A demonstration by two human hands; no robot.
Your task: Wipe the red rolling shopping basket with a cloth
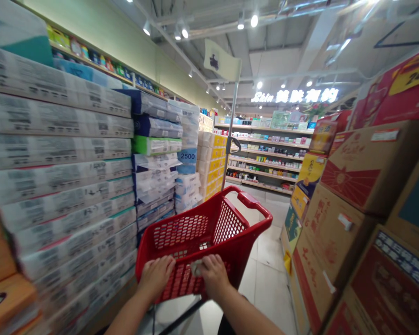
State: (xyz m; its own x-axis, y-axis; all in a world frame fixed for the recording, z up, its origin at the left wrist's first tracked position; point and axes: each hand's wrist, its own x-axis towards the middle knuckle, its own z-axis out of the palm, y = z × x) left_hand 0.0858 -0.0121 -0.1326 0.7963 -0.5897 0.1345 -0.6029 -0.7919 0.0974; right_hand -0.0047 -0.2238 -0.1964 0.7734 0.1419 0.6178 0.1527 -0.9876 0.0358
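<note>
Item, left hand [156, 275]: mine, bare, laid over the near rim of the red cart [244, 242]. Fingers bent and set close together, curled onto the edge; the thumb I cannot make out.

Item, right hand [215, 274]: mine, bare, on the same rim, a little apart from the left. Fingers bent and drawn in, closed on a small pale crumpled piece [196, 268] at the thumb side; its material I cannot tell.

Item, red cart: plastic, lattice walls, directly before me in the aisle, tilted in my view. A raised handle section tops its far end. Some small pale patches show low inside, too unclear to name.

Item, metal pole [234, 102]: rising beyond the far end of the cart, with a black loop grip [234, 145] and a pale flag [223, 60] at its top.

Surroundings: wrapped packs [63, 135] stacked high at left; cardboard cartons [356, 172] stacked at right; stocked shelves [272, 153] at the far end under a lit sign [295, 96]; light tiled floor [265, 284] below.
</note>
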